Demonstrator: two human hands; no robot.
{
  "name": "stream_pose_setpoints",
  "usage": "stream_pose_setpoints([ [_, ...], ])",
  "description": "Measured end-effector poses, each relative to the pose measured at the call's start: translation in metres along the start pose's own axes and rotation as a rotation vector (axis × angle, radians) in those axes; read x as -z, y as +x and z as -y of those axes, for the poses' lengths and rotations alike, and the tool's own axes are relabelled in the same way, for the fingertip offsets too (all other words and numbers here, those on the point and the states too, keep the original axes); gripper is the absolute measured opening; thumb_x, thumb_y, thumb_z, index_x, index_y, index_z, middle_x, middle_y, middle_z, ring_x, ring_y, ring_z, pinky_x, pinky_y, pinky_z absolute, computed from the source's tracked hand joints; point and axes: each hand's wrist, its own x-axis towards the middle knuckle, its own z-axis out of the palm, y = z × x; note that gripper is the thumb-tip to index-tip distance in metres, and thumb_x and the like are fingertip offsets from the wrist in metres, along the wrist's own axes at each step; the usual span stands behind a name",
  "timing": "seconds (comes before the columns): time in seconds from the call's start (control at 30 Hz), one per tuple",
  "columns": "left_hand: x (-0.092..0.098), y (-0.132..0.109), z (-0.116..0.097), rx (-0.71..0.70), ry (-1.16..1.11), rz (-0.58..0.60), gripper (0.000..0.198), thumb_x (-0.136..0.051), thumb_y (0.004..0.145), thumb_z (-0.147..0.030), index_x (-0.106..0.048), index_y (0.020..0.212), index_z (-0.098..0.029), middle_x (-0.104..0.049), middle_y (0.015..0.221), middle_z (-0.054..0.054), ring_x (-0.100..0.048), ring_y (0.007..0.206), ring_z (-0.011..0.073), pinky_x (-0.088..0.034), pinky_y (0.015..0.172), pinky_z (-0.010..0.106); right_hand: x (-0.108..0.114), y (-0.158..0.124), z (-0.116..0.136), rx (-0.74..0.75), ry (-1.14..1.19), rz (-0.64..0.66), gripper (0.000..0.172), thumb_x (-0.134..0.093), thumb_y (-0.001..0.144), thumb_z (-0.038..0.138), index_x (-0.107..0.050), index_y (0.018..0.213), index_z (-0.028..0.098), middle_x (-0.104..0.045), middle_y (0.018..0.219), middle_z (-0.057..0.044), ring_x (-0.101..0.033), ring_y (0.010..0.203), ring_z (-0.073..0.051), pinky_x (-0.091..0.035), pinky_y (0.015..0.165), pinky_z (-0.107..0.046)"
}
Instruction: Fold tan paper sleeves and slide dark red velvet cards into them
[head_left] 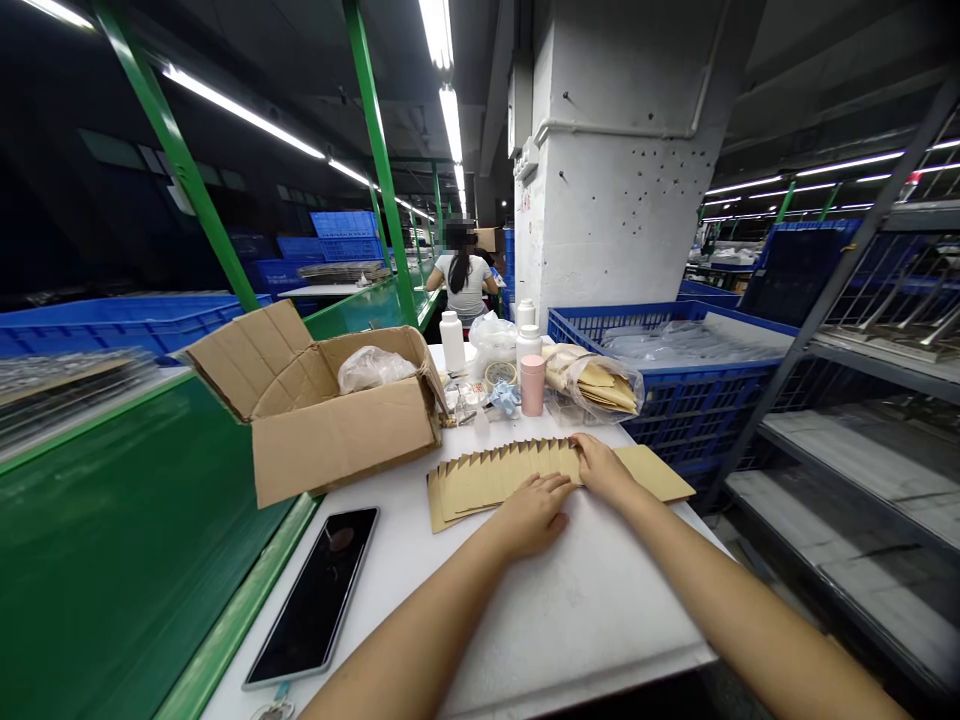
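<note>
A row of brown kraft paper envelopes (480, 480) lies fanned out across the white table, each overlapping its neighbour. My left hand (536, 515) rests on the lower edge of the row, its fingers stretched out flat and holding nothing. Close by on the right, my right hand (600, 468) has its fingers bent over the top edge of an envelope and appears to grip it; the thumb is hard to see. From under that hand, a plain brown paper piece (652, 473) reaches out to the right.
An open cardboard box (345, 430) stands at left, a phone (319, 595) nearer me. Behind the envelopes are a pink bottle (532, 385), white bottles (452, 342), tape (500, 375) and bagged envelopes (600, 385). A blue crate (675, 390) and a rack (847, 470) flank the right. Someone (466, 280) sits ahead.
</note>
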Motion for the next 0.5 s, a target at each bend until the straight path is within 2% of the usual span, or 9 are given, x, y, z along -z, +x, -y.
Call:
stream_pose_setpoints([
  [0.1, -0.001, 0.002, 0.001, 0.073, -0.134, -0.13, 0.043, -0.049, 0.079, -0.017, -0.052, 0.121, -0.019, -0.055, 0.124, 0.009, -0.049, 0.115, 0.0246, -0.035, 0.101, 0.04, 0.006, -0.004, 0.002, 0.011, 0.032, -0.032, 0.044, -0.038, 0.075, 0.002, -0.052, 0.115, 0.013, -0.061, 0.113, -0.013, -0.055, 0.107, -0.021, -0.043, 0.091, -0.034],
  [0.2, -0.004, 0.005, 0.007, 0.266, -0.413, -0.366, 0.022, -0.05, 0.08, -0.024, -0.065, 0.096, -0.02, -0.066, 0.098, 0.007, -0.058, 0.096, 0.0237, -0.044, 0.086, 0.035, 0.016, -0.01, 0.011, 0.05, 0.11, -0.087, 0.045, -0.037, 0.076, 0.004, -0.05, 0.118, 0.016, -0.059, 0.117, -0.011, -0.055, 0.11, -0.02, -0.042, 0.095, -0.034],
  [0.27, -0.005, 0.007, 0.013, 0.362, -0.572, -0.49, 0.015, -0.053, 0.079, -0.028, -0.064, 0.081, -0.019, -0.066, 0.083, 0.006, -0.06, 0.084, 0.0222, -0.046, 0.076, 0.032, 0.022, -0.015, 0.022, 0.099, 0.214, -0.14, 0.044, -0.036, 0.078, 0.005, -0.051, 0.118, 0.018, -0.06, 0.117, -0.009, -0.056, 0.11, -0.019, -0.042, 0.096, -0.034],
  [0.37, -0.004, 0.009, 0.021, 0.421, -0.675, -0.587, 0.017, -0.053, 0.079, -0.032, -0.059, 0.075, -0.017, -0.061, 0.068, 0.002, -0.057, 0.067, 0.0174, -0.045, 0.063, 0.027, 0.029, -0.024, 0.042, 0.179, 0.332, -0.17, 0.043, -0.036, 0.079, 0.006, -0.052, 0.117, 0.021, -0.062, 0.116, -0.007, -0.057, 0.108, -0.019, -0.044, 0.094, -0.035],
  [0.5, -0.001, 0.009, 0.025, 0.449, -0.775, -0.681, 0.021, -0.056, 0.077, -0.037, -0.055, 0.074, -0.016, -0.056, 0.067, 0.0, -0.053, 0.063, 0.0139, -0.041, 0.059, 0.024, 0.032, -0.034, 0.062, 0.29, 0.382, -0.138, 0.044, -0.037, 0.08, 0.007, -0.052, 0.118, 0.023, -0.063, 0.115, -0.006, -0.058, 0.107, -0.021, -0.045, 0.092, -0.037],
])
